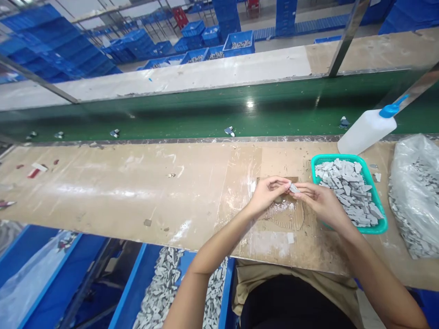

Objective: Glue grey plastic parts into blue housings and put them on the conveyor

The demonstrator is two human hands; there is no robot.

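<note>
Between the fingertips of both hands is a small grey plastic piece, pale and pointed. My left hand pinches its left end. My right hand grips the other end, its fingers closed. Both hands hover over a worn, wet-looking cardboard patch on the bench. Just right of my right hand sits a green basket heaped with similar grey pieces. My fingers partly cover the held piece, so its full shape is hidden.
A white squeeze bottle with a blue nozzle stands behind the basket. At right lies a clear plastic bag of parts. Beyond the bench runs a green conveyor belt carrying small parts. A blue bin of grey pieces is below, left.
</note>
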